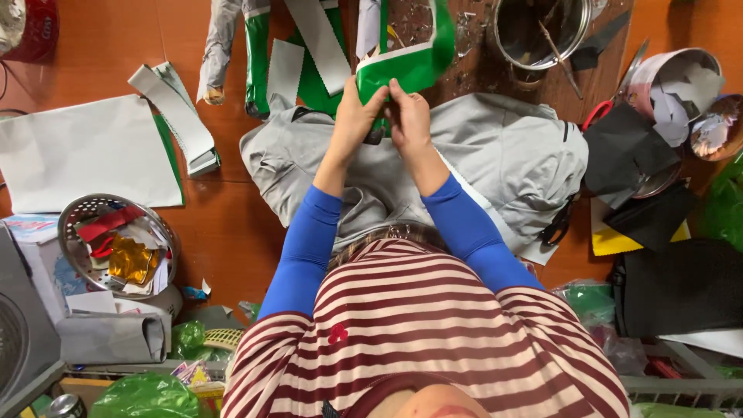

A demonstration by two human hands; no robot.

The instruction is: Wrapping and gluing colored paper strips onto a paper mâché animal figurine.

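Hands meet over the middle of the orange-brown wooden worktop [232, 232], both closed on the lower edge of a glossy green sheet piece with a white border [406, 62]. The left hand [356, 120] pinches the piece from the left with its fingers [377, 97] curled onto the green surface, and the right hand [409, 116] grips it just beside, so that the two hands touch. The green piece rises away from the person and curls over at its top. Both arms wear bright blue sleeves [306, 244], and the person's red-and-white striped shirt [426, 333] fills the bottom of the view.

Under the hands lies a crumpled grey cloth garment [503, 151]. To its left a large white paper sheet [81, 151] lies flat, with a folded white strip [176, 116] between the two. Near the left edge stands a round perforated metal bowl [116, 244] holding red and gold foil scraps. Beyond the hands sits a round metal pot [538, 31]. On the right lie black fabric pieces [627, 151], a yellow sheet [611, 240] partly under them, and a round tin of grey scraps [681, 81].
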